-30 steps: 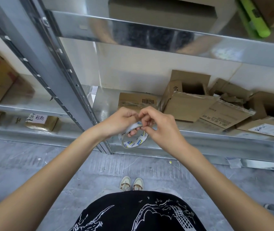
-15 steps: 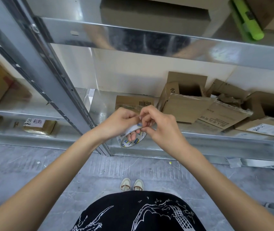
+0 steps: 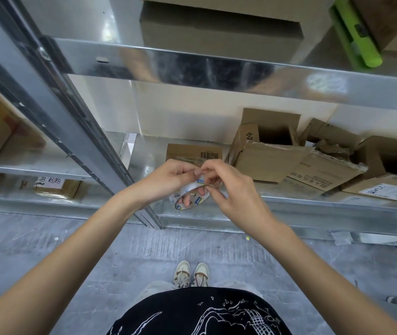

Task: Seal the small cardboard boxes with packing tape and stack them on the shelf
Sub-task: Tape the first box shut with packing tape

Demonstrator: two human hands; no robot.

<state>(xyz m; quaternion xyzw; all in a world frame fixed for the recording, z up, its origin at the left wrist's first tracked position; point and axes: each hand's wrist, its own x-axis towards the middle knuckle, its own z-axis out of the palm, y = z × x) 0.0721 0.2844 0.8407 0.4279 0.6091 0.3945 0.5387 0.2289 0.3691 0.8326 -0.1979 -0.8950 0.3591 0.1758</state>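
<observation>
A roll of clear packing tape with a white and blue core hangs in front of the lower metal shelf. My left hand grips the roll, with fingers through its core. My right hand pinches at the roll's outer edge with thumb and fingertips. Behind the hands a flat small cardboard box with a barcode lies on the shelf. To its right stand open cardboard boxes with raised flaps.
More open boxes crowd the shelf's right end. The upper shelf carries a large box and a green tool. A steel upright runs diagonally on the left, with taped boxes beyond. Grey floor lies below.
The roll has tilted in my left hand, showing more of its core. My right fingertips have shifted along the roll's edge. The view has drifted slightly downward.
</observation>
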